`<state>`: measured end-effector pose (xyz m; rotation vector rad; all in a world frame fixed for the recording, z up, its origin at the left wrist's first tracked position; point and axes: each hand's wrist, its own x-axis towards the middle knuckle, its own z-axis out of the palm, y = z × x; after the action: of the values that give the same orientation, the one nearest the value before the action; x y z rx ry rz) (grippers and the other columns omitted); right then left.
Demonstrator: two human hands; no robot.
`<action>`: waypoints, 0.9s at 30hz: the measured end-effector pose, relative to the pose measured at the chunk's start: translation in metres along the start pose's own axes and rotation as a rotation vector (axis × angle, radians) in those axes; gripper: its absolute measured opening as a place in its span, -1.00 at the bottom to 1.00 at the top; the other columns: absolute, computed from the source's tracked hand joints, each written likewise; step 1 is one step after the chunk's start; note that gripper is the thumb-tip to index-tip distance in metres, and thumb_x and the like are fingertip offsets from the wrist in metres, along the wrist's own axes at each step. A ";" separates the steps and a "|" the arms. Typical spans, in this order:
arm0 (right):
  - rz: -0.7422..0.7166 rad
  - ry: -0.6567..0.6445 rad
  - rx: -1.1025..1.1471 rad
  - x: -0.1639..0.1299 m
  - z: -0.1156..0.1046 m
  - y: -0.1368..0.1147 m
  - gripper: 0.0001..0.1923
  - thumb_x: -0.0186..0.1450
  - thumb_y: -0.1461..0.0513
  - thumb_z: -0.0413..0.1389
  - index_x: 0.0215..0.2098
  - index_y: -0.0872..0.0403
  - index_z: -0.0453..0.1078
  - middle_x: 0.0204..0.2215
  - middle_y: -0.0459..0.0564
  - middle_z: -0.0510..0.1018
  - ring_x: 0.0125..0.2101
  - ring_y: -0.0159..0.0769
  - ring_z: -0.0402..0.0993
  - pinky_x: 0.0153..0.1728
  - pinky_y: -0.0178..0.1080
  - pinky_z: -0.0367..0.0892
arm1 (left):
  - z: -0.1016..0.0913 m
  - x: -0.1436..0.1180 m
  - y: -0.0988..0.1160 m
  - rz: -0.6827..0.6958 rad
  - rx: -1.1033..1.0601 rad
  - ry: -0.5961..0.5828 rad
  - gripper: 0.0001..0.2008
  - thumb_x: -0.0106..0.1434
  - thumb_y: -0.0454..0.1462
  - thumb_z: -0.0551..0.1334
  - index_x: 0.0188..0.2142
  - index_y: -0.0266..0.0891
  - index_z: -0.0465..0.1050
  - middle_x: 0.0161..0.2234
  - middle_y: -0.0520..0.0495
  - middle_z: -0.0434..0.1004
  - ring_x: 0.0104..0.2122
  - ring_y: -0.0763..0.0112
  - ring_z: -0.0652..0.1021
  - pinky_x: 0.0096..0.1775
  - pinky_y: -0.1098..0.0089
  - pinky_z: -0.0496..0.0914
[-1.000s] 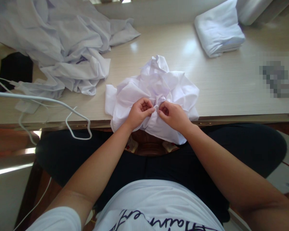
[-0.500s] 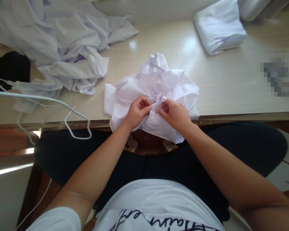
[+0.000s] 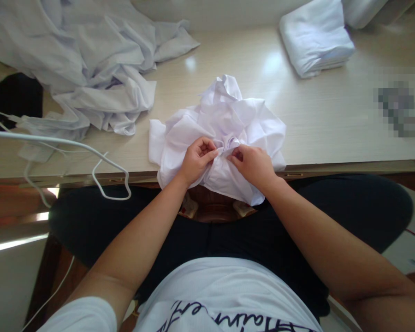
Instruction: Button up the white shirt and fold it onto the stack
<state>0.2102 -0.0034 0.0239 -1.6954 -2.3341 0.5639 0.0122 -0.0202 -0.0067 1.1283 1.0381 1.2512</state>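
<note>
A crumpled white garment (image 3: 249, 122), its exact kind unclear, lies bunched at the table's front edge with its lower part hanging over. My left hand (image 3: 198, 159) pinches a small fold near the gathered middle of the cloth between thumb and forefinger. Just to the right, my right hand (image 3: 251, 163) pinches the fabric close by, thumb against forefinger. Only a small gap separates the two sets of fingertips. Whatever small detail lies between them is too fine to make out.
A large heap of white cloth (image 3: 100, 60) covers the back left of the pale table (image 3: 325, 124). A folded white stack (image 3: 316, 39) sits at the back right. A white cable (image 3: 72, 143) loops over the left front edge, near a black item (image 3: 19, 99). Something blurred lies far right.
My right thumb has closed in toward the forefinger at the fabric. My left hand and the garment stay almost where they were.
</note>
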 end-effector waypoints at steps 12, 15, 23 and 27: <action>-0.035 -0.066 -0.044 0.004 -0.009 0.003 -0.68 0.38 0.00 0.06 -0.26 0.05 0.48 -0.35 0.10 0.61 -0.35 -0.13 0.48 -0.36 -0.21 0.15 | 0.000 0.000 -0.002 0.001 0.004 0.006 -0.78 0.20 -0.21 0.38 -0.30 -0.20 0.35 -0.37 0.04 0.40 -0.38 0.50 0.41 -0.33 0.47 0.31; -0.081 -0.104 0.016 0.007 -0.015 0.007 -0.73 0.34 0.06 0.09 -0.36 0.07 0.46 -0.43 0.05 0.58 -0.41 -0.21 0.42 -0.39 -0.22 0.10 | 0.000 0.001 -0.002 0.009 0.003 -0.017 -0.77 0.21 -0.22 0.38 -0.30 -0.20 0.34 -0.36 0.03 0.41 -0.37 0.50 0.42 -0.31 0.46 0.32; -0.120 -0.211 0.341 0.014 -0.022 0.017 -0.79 0.25 0.20 0.07 -0.53 0.09 0.36 -0.59 -0.11 0.38 -0.51 -0.37 0.24 -0.47 -0.26 0.00 | 0.002 0.001 -0.005 0.041 -0.061 -0.041 -0.61 0.21 -0.09 0.39 -0.27 -0.13 0.16 -0.38 0.07 0.41 -0.38 0.47 0.47 -0.28 0.40 0.39; -0.123 -0.214 0.406 0.018 -0.019 0.022 -0.79 0.24 0.22 0.07 -0.54 0.09 0.34 -0.58 -0.12 0.36 -0.51 -0.38 0.22 -0.47 -0.26 -0.01 | 0.001 0.003 -0.008 0.076 -0.018 -0.055 -0.60 0.24 -0.07 0.36 -0.31 -0.13 0.12 -0.38 0.07 0.39 -0.39 0.48 0.44 -0.28 0.41 0.38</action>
<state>0.2303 0.0226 0.0306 -1.3545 -2.2369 1.1520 0.0151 -0.0174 -0.0146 1.1912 0.9492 1.2802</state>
